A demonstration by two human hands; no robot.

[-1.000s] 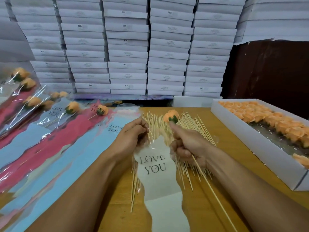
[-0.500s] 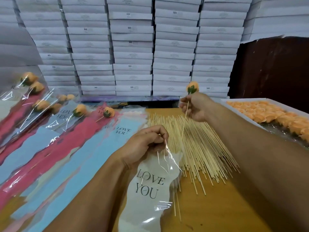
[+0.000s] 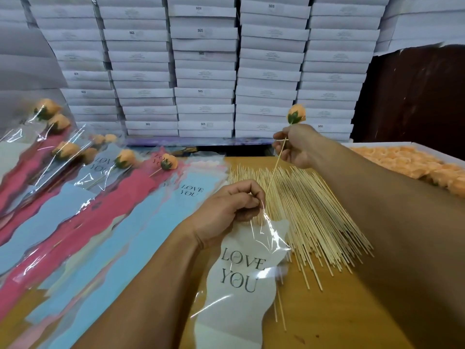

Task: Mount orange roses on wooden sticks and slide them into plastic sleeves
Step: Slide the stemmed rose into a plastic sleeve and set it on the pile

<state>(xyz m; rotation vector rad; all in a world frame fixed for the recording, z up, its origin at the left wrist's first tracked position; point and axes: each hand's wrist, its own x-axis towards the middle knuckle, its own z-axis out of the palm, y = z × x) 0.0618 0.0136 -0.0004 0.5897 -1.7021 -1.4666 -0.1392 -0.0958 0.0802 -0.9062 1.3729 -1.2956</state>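
My right hand (image 3: 295, 146) pinches a thin wooden stick (image 3: 275, 168) with an orange rose (image 3: 297, 113) on its top end, held up over the stick pile. The stick's lower tip points down at my left hand (image 3: 230, 209). That hand pinches the clear top edge of a white plastic sleeve (image 3: 241, 280) printed "LOVE YOU", which lies on the wooden table (image 3: 334, 311). Whether the stick tip is inside the sleeve mouth is hidden by my fingers.
A loose pile of wooden sticks (image 3: 309, 215) lies spread in the middle. A white box of orange roses (image 3: 412, 162) stands at the right. Sleeved roses (image 3: 123, 159) on blue and red sleeves fan out at the left. Stacked white boxes (image 3: 203, 71) fill the back.
My right hand has lifted the rose on its stick up and away from me, then brought the lower tip down toward the sleeve mouth. My left hand kept its pinch on the sleeve.
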